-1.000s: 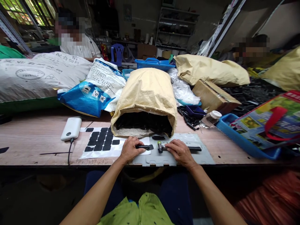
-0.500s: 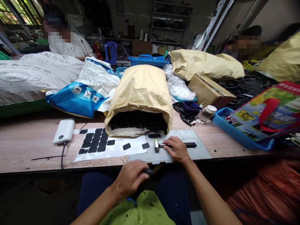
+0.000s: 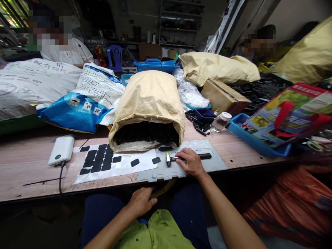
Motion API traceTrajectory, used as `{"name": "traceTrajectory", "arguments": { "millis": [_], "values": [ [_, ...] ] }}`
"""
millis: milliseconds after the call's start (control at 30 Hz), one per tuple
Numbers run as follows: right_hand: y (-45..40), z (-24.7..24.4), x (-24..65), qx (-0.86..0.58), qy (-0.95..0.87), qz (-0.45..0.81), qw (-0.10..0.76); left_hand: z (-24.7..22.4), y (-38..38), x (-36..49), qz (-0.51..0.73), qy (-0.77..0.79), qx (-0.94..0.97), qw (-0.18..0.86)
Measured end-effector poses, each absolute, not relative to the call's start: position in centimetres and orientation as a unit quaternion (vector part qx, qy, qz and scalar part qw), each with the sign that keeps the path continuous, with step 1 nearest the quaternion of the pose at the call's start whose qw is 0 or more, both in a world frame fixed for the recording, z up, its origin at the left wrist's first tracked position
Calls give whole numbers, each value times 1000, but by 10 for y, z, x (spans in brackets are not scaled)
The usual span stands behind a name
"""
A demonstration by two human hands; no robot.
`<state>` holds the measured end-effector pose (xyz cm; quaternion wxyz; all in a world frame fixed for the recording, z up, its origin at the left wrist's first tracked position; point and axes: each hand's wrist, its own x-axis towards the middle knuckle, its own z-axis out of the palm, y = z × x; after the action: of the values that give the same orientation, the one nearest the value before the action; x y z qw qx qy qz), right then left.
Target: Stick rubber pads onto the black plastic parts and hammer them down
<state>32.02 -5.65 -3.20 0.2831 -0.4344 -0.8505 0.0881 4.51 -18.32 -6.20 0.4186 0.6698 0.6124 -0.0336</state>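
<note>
A small hammer (image 3: 206, 156) with a black handle lies across the grey board (image 3: 217, 163). My right hand (image 3: 191, 162) is closed around its shaft, near the metal head. Low in front of the table edge, above my lap, my left hand (image 3: 141, 202) has its thumb apart from the fingers, and nothing shows in it. To the left of the board, a white sheet (image 3: 121, 173) carries several black rounded patches (image 3: 98, 157). Behind the hammer a slim black piece (image 3: 165, 148) lies by the mouth of a tan sack (image 3: 153, 93), which has dark items inside.
A white power bank (image 3: 61, 149) with a cable lies at left. Printed sacks (image 3: 77, 107) stand behind it. To the right are a clear jar (image 3: 221, 121), a cardboard box (image 3: 220, 97) and a blue tray (image 3: 259, 141) holding a printed bag. Two people sit across the table.
My left hand has moved slightly left and down, and the dark piece seen in it before no longer shows. My right hand stays on the hammer. The view has shifted a little.
</note>
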Motion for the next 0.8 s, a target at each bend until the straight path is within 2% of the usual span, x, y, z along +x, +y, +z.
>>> {"name": "traceTrajectory", "arguments": {
  "millis": [133,200,267,333,400,500,667,800],
  "values": [
    [-59,-30,320,-434,-851,100,276,0,-156,46,19,456,744,489],
    [-60,-29,320,-434,-852,105,273,21,-124,54,100,483,767,411],
    [-60,-28,320,-436,-851,107,272,32,-87,67,157,536,784,269],
    [-60,-28,321,-438,-850,107,271,33,-53,82,135,553,805,166],
    [-60,-28,321,-439,-850,106,270,29,-29,95,80,553,820,124],
    [-60,-28,321,-439,-851,104,269,24,-11,108,37,555,822,123],
    [-61,-29,321,-438,-851,100,273,26,-13,104,39,578,805,127],
    [-61,-28,321,-438,-851,102,272,28,-29,79,146,590,781,142]
  ]
}}
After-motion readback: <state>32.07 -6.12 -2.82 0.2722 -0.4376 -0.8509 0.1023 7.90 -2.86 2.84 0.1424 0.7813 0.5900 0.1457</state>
